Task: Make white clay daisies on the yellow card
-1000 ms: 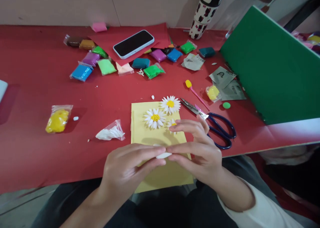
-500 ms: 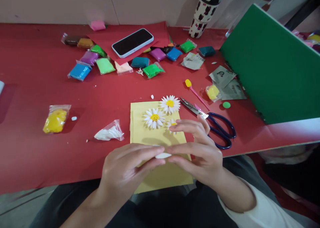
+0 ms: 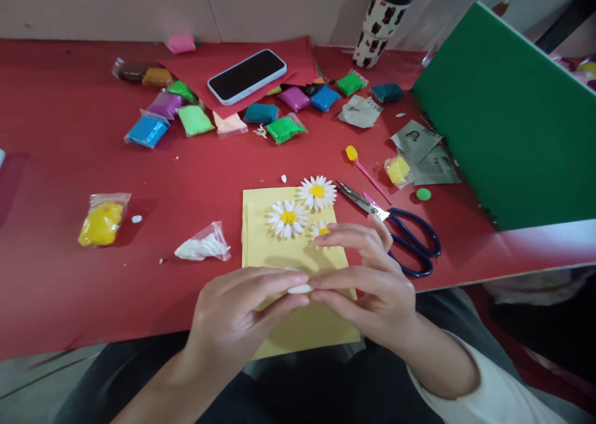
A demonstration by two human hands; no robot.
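Between thumb and forefinger, my left hand point(image 3: 237, 306) pinches a small white piece of modelling clay point(image 3: 299, 288), shaped long and thin. My right hand point(image 3: 372, 287) pinches the right tip of the same piece, its other fingers raised and spread. Both hands hover over yellow paper point(image 3: 321, 331). On the paper lie a white clay daisy point(image 3: 287, 219) with a yellow centre, a second daisy point(image 3: 317, 192) behind it, and a smaller daisy point(image 3: 321, 231) partly hidden by my right fingers. Scissors point(image 3: 391, 219) with dark blue handles lie beside my right hand.
A bag of white clay point(image 3: 203, 248) and a bag of yellow clay point(image 3: 103, 221) lie left. Several coloured clay packets surround a phone point(image 3: 248, 76) at the back. A tumbler point(image 3: 384, 20) stands behind; a green board point(image 3: 507, 120) rises on the right.
My right fingertips have closed in on the right tip of the white clay, so less of it shows. The hands otherwise stay in place, and the view has shifted slightly.
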